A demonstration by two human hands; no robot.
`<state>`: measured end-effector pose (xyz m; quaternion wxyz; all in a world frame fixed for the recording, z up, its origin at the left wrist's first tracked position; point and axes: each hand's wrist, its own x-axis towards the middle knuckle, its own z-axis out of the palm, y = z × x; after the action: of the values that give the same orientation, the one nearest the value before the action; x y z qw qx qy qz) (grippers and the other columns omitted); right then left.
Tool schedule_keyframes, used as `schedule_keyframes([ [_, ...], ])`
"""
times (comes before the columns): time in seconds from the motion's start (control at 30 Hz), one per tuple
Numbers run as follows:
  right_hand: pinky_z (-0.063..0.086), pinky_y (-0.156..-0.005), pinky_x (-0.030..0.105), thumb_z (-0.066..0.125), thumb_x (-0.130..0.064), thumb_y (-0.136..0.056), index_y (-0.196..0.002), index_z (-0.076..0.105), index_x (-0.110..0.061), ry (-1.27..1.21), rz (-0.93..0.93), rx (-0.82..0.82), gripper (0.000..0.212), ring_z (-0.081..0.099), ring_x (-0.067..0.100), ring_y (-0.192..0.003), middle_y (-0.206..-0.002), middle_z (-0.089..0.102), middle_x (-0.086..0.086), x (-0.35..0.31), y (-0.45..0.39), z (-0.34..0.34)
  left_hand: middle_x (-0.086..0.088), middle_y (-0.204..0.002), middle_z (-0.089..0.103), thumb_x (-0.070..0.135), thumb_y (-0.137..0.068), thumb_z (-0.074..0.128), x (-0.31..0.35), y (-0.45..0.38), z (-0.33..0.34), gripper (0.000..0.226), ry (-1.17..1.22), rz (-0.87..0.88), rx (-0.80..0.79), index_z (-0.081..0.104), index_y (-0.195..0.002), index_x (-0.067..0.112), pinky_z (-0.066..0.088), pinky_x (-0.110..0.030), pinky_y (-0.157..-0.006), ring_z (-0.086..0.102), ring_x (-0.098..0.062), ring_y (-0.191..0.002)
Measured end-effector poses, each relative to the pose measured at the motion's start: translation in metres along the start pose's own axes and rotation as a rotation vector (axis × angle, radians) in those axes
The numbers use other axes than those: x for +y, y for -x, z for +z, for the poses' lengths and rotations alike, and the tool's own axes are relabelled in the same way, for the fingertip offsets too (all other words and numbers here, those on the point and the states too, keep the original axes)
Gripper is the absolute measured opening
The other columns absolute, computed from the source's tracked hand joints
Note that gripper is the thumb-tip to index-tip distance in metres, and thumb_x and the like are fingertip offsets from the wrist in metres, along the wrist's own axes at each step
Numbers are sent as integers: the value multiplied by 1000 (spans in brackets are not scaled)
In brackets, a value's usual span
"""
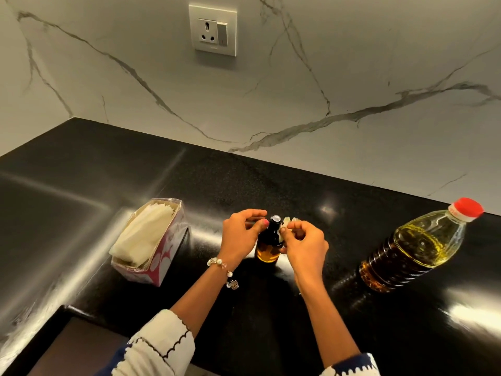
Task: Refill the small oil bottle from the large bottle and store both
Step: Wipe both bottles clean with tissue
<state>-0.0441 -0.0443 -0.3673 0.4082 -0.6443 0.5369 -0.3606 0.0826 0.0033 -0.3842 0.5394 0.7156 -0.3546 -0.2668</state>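
Observation:
The small dark oil bottle (267,246) stands upright on the black counter (217,180), its black cap on top. My left hand (241,236) grips its neck from the left. My right hand (305,241) pinches a crumpled bit of white tissue (287,221) against the right side of the neck. The large clear bottle (414,246) of yellow oil, closed with a red cap, stands apart to the right, upright.
An opened pink tissue box (147,246) with white tissues sits left of the hands. A marble wall with a power socket (213,29) rises behind the counter. The counter's front edge and a recess lie at bottom left.

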Motion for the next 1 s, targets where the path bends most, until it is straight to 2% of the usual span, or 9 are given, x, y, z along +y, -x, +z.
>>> schedule_keyframes([
  [0.07,55,-74,36,69,-14,-84,-84,70,-23,93,-80,-54,9,65,12,-73,-70,67,-7,-2,-2,-4,3,-106,70,15,-82,74,-2,2,-3,31,-18,22,-88,69,-112,21,56,-33,-89,66,-7,-96],
  [0.2,41,-61,15,69,-8,-83,-88,74,-15,263,-231,-197,10,59,10,-71,-77,65,0,-11,-18,-14,7,-110,64,22,-69,84,-3,5,0,49,-117,68,-75,68,-115,24,50,-19,-85,61,-5,-98],
  [0.33,48,-74,19,71,0,-80,-96,74,-7,303,-291,-331,17,63,17,-86,-92,65,4,-13,-44,-18,7,-106,64,23,-65,86,1,2,-1,51,-111,67,-73,69,-113,21,48,-15,-82,61,-4,-95],
  [0.47,43,-67,10,64,4,-83,-97,74,-7,349,-354,-449,21,59,12,-88,-96,63,3,-19,-57,-13,8,-105,65,25,-65,86,0,3,-1,49,-115,80,-74,70,-111,24,49,-17,-81,60,-4,-96],
  [0.57,46,-68,10,60,5,-86,-98,73,-5,312,-351,-399,21,57,9,-87,-97,62,2,-16,-52,-8,10,-105,64,25,-67,85,-2,6,0,48,-120,105,-53,68,-112,26,48,-13,-76,59,-1,-93],
  [0.73,44,-68,5,62,6,-83,-96,73,-4,204,-341,-147,19,60,9,-80,-91,66,5,0,-28,-8,9,-108,63,26,-69,84,-3,10,1,49,-126,141,-34,68,-115,23,45,-4,-75,57,6,-91],
  [0.8,47,-72,13,66,2,-82,-94,74,-7,177,-312,-127,17,62,11,-80,-88,68,4,6,-22,-12,10,-108,63,27,-69,84,-3,9,0,49,-136,140,-41,67,-116,24,47,-7,-75,57,7,-91],
  [0.9,53,-77,28,66,-1,-84,-91,74,-16,-36,-78,-117,18,65,13,-83,-86,70,1,7,-23,-20,10,-108,63,27,-69,84,-2,7,-1,50,-143,137,-53,67,-116,24,48,-12,-77,58,4,-91],
  [1.0,54,-77,29,62,0,-87,-92,72,-18,-274,12,-128,21,63,13,-83,-87,70,3,-6,-22,-29,10,-108,62,25,-70,84,-3,7,-1,50,-126,129,-55,67,-117,23,49,-14,-77,58,3,-92],
])
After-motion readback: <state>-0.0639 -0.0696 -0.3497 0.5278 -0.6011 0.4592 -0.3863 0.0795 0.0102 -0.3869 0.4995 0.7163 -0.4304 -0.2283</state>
